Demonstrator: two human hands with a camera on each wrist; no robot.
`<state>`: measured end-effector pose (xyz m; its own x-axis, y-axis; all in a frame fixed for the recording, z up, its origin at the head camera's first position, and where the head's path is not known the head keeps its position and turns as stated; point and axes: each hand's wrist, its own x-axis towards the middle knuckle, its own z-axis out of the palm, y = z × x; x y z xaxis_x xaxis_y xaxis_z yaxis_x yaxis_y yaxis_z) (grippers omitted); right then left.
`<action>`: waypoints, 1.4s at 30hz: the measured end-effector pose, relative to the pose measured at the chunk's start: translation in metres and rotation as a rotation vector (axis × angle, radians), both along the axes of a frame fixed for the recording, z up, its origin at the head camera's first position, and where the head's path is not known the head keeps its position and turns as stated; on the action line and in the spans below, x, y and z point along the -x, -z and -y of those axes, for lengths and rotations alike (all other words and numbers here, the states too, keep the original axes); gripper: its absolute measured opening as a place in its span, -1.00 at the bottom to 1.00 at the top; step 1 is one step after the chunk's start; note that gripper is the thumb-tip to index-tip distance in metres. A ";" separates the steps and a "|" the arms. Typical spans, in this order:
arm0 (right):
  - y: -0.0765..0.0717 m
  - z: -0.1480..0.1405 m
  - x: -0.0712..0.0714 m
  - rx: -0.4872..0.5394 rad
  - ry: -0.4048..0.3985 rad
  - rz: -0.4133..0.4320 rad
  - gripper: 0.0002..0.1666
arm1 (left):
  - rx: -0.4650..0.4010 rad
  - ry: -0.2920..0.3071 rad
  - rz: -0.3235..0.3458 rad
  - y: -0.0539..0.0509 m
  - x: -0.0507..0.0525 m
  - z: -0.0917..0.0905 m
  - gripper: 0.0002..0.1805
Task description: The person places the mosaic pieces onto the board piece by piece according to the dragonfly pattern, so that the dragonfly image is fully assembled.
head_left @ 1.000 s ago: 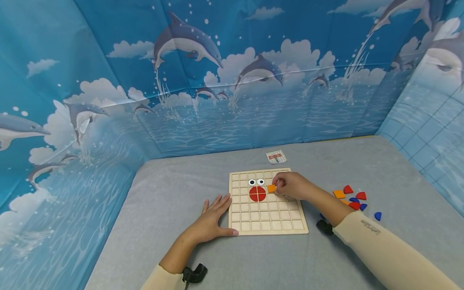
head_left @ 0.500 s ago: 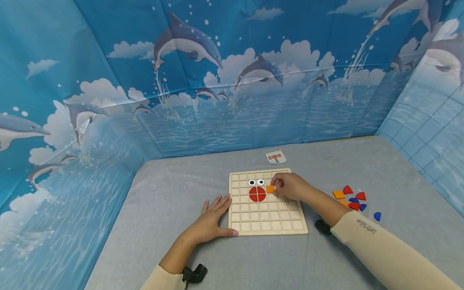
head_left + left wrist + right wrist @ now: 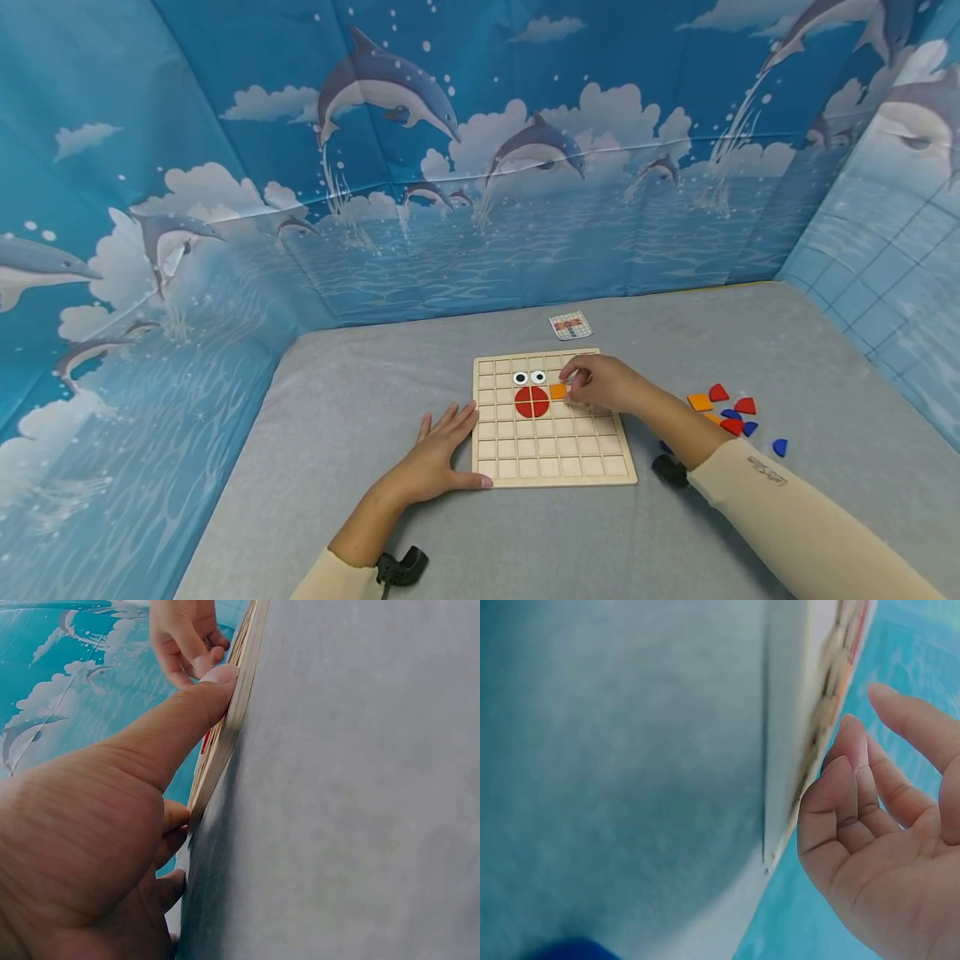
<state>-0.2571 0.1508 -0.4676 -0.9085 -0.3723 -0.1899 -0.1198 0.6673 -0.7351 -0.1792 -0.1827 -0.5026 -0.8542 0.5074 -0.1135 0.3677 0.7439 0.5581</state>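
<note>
An orange square tile (image 3: 557, 392) lies on the wooden grid board (image 3: 551, 450), right of a red circle made of several quarter pieces (image 3: 523, 411). Two round eye pieces (image 3: 521, 378) sit just above the circle. Over the board's right part is my right hand (image 3: 609, 385), its fingertips close beside the orange tile. The right wrist view shows its thumb and bent fingers apart, with nothing visible between them. My left hand (image 3: 435, 458) rests at the board's left edge, fingers spread and fairly straight, thumb (image 3: 202, 694) touching the front left corner.
Loose red, blue and orange pieces (image 3: 701, 402) lie on the grey cloth (image 3: 360, 400) to the right, partly near my right forearm. A small pattern card (image 3: 571, 325) lies behind the board. A dolphin-print curtain (image 3: 480, 250) stands behind the cloth.
My right hand brought the orange tile slightly left, up beside the red circle, and its fingers have come off the tile. The left hand stayed at the board's edge.
</note>
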 end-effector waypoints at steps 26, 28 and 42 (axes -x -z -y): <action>-0.030 -0.090 -0.023 0.105 0.129 -0.024 -0.45 | -0.009 -0.010 0.016 -0.002 -0.001 0.001 0.20; -0.029 -0.099 -0.024 0.085 0.148 -0.024 -0.43 | -0.010 -0.010 0.016 -0.002 -0.001 0.001 0.20; -0.007 -0.147 -0.037 0.008 0.170 0.061 -0.39 | -0.020 -0.009 0.021 -0.002 -0.001 0.000 0.20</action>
